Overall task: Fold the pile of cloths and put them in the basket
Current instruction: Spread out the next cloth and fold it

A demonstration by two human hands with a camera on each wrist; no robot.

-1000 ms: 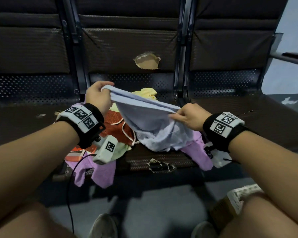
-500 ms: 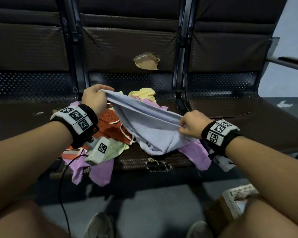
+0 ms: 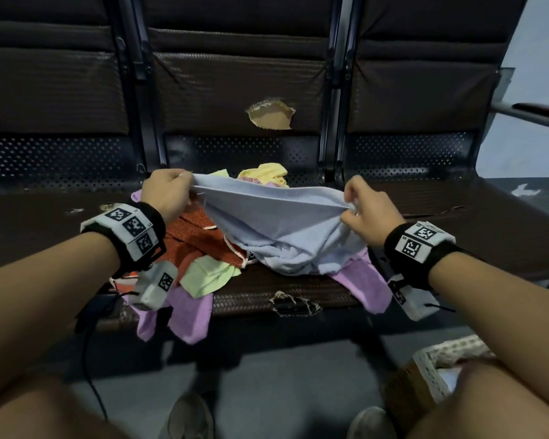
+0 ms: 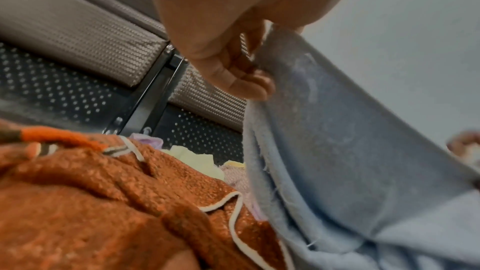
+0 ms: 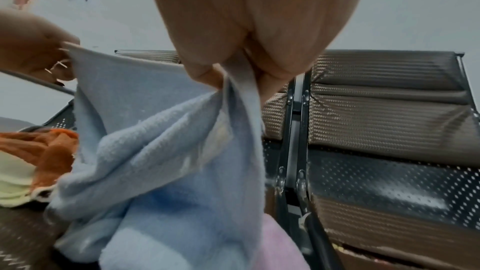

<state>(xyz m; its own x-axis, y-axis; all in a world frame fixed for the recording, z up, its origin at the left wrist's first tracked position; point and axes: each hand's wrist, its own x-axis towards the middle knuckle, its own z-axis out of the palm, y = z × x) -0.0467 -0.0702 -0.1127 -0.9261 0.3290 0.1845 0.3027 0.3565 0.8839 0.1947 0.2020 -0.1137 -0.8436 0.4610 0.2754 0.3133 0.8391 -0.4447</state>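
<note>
Head view: both hands, left (image 3: 168,193) and right (image 3: 366,210), pinch a blue cloth's (image 3: 279,229) top edge, stretching it for folding; the halving fold likely comes next.

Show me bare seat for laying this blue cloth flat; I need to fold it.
The dark woven right seat, beyond the right hand, shows bare. The left seat too. The middle seat is crowded with orange, green and purple cloths.

Row of dark brown seats (image 3: 235,74) in front of me, woven padded backs, torn hole (image 3: 270,115) in the middle one, perforated metal panels (image 3: 241,152) below, frayed seat edge (image 3: 293,304), grey floor (image 3: 267,375), pale wall (image 3: 539,90) on the right, dim light
</note>
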